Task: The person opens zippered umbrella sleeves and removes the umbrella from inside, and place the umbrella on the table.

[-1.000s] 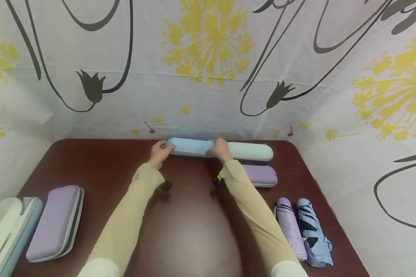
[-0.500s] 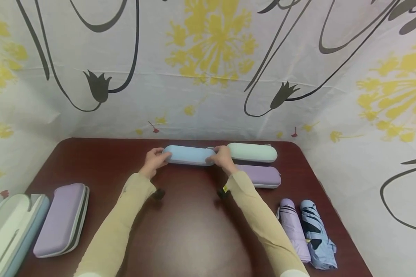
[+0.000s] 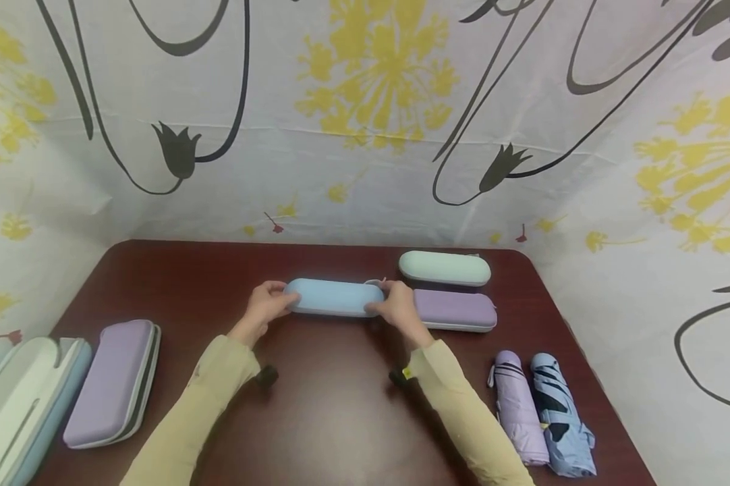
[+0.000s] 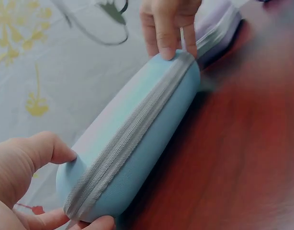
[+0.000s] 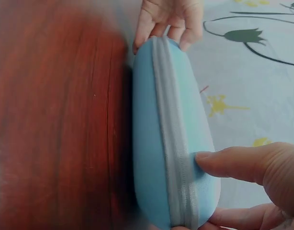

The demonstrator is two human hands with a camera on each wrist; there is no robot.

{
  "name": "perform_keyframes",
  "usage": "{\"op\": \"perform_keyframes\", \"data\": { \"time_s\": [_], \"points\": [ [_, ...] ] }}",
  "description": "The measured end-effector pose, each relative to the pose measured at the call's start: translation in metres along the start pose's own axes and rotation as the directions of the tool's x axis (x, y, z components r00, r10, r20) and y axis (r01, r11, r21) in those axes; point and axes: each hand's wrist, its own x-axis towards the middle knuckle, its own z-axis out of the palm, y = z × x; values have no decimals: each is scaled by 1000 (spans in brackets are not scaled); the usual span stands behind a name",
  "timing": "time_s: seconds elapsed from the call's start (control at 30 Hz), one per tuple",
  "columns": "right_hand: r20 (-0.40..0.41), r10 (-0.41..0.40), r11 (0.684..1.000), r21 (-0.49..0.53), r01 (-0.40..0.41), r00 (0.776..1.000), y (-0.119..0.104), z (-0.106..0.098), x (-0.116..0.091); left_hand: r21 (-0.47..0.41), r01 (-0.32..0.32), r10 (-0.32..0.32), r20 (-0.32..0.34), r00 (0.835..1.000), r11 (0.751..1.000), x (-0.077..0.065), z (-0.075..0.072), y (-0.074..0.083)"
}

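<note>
A light blue zippered hard case (image 3: 336,297) spans the gap between both hands over the dark red table. My left hand (image 3: 266,305) grips its left end, thumb on the top face and fingers underneath. At the opposite end my right hand (image 3: 399,305) pinches the case the same way. Its grey zipper (image 4: 128,139) runs along the side in the left wrist view, and a small strap loop shows near the right hand. In the right wrist view the case (image 5: 152,129) appears closed along its zipper (image 5: 173,129).
A mint green case (image 3: 445,268) and a purple case (image 3: 456,309) lie right of the hands. Two folded umbrellas, purple (image 3: 519,408) and blue (image 3: 562,418), lie at front right. Another purple case (image 3: 111,385) and a pale blue-and-white case (image 3: 27,405) are at left.
Both hands have brought the blue case from the table's back edge toward the front, away from the mint green case's left end. The other cases and the umbrellas stay in place.
</note>
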Motion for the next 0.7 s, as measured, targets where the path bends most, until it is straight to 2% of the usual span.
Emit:
{"op": "perform_keyframes", "data": {
  "time_s": [0.13, 0.37, 0.57, 0.7],
  "points": [
    [-11, -31, 1000, -8, 30, 999, 3, -3, -17, 13, -26, 26, -6, 1000, 1000, -15, 4, -7],
    [-16, -102, 993, 53, 103, 995, 9, -4, -47, 68, -71, 72, -13, 997, 995, -45, 8, -21],
    [-15, -143, 989, 17, 144, 990, 10, -2, -72, 130, -65, 70, -33, 997, 989, -73, 9, -29],
    [-2, -138, 990, -3, 138, 990, 9, -3, -85, 175, -63, 72, -46, 996, 983, -89, 8, -32]
  ]
}}
